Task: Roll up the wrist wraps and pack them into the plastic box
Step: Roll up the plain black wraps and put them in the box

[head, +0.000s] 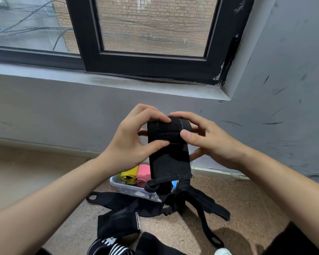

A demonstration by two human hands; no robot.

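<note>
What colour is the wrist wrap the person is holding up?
Black. The wrist wrap shows plainly in the head view, the only view here.

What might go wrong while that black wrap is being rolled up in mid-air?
Only the fingertips of the left hand and right hand pinch the wrist wrap; a slip may let it unwind.
Its thumb loop could snag the loose wraps on the floor.
The plastic box holds a yellow roll and a pink roll, so space may be tight.
</note>
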